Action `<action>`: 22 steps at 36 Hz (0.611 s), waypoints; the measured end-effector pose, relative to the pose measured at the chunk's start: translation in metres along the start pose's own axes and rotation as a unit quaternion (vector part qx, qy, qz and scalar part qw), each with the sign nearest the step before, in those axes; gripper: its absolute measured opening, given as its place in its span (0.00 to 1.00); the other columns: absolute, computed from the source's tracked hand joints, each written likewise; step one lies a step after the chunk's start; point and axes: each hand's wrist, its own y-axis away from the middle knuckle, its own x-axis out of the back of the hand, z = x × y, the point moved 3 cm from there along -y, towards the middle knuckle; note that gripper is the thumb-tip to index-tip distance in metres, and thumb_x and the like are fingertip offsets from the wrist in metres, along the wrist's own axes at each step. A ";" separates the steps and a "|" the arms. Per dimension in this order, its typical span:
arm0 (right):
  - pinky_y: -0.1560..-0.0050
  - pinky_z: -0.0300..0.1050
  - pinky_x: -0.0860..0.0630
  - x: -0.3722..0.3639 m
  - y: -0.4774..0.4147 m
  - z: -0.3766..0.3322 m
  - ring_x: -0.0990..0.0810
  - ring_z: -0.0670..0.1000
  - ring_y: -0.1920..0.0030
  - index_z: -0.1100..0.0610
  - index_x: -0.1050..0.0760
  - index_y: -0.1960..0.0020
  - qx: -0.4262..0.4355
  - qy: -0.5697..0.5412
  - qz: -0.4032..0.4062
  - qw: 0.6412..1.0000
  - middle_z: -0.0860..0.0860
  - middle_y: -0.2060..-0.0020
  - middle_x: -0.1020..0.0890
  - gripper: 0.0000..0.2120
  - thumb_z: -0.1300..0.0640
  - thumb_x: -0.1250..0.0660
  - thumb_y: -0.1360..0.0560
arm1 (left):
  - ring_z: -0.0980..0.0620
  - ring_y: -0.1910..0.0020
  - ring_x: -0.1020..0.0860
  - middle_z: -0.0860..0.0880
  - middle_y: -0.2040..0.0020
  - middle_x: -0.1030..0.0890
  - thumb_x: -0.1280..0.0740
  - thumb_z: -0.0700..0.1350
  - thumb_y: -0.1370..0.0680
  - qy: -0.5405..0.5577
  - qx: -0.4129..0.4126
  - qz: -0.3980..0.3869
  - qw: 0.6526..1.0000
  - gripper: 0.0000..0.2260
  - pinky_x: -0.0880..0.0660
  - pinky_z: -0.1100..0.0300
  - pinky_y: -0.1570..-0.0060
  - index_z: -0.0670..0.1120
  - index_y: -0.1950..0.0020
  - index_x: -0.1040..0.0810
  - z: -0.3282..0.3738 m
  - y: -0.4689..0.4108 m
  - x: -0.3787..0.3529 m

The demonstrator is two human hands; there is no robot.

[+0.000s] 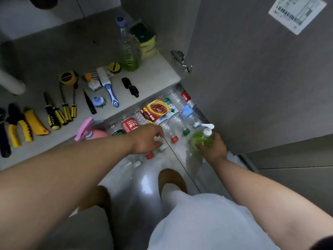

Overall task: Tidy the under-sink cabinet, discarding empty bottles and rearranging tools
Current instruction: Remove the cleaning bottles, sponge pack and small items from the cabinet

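My right hand (213, 149) grips a pump bottle of green liquid (201, 139) standing on the floor by the cabinet door. My left hand (146, 139) reaches down over the empty plastic bottles (173, 121) lying in a row on the floor, fingers curled at a bottle neck; whether it grips one I cannot tell. A pink spray bottle (90, 132) lies left of my left wrist. On the cabinet floor (155, 74) lie tools: pliers (16, 129), screwdrivers (61, 109), a tape measure (67, 78), a blue-handled scraper (110, 91).
A large bottle with green liquid (128, 49) and a stack of sponges (146, 40) stand at the cabinet's back right. The open cabinet door (252, 69) rises on the right, its hinge (181, 60) at the edge. A white pipe (10, 82) sits left. My feet are below.
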 end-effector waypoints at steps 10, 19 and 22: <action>0.34 0.51 0.30 -0.017 -0.005 -0.005 0.28 0.63 0.31 0.66 0.36 0.31 -0.102 0.012 0.000 0.995 0.64 0.33 0.26 0.34 0.49 0.25 0.27 | 0.49 0.38 0.25 0.48 0.34 0.25 0.34 0.50 0.18 0.000 0.002 -0.001 1.000 0.16 0.25 0.49 0.37 0.50 0.31 0.25 0.004 -0.004 0.003; 0.48 0.54 0.17 -0.020 0.031 -0.060 0.15 0.58 0.56 0.62 0.24 0.40 -0.113 -0.056 -0.367 0.922 0.61 0.49 0.17 0.15 0.55 0.29 0.23 | 0.50 0.37 0.24 0.49 0.34 0.23 0.33 0.49 0.19 0.008 -0.001 0.073 0.997 0.14 0.29 0.61 0.42 0.49 0.34 0.22 -0.002 0.002 0.050; 0.49 0.50 0.16 -0.016 0.030 -0.119 0.14 0.57 0.50 0.58 0.21 0.42 -0.005 -0.060 -0.400 0.915 0.60 0.47 0.16 0.10 0.56 0.31 0.22 | 0.49 0.42 0.22 0.49 0.39 0.20 0.33 0.48 0.19 0.014 0.023 0.112 0.993 0.11 0.26 0.58 0.45 0.50 0.38 0.21 -0.024 0.010 0.077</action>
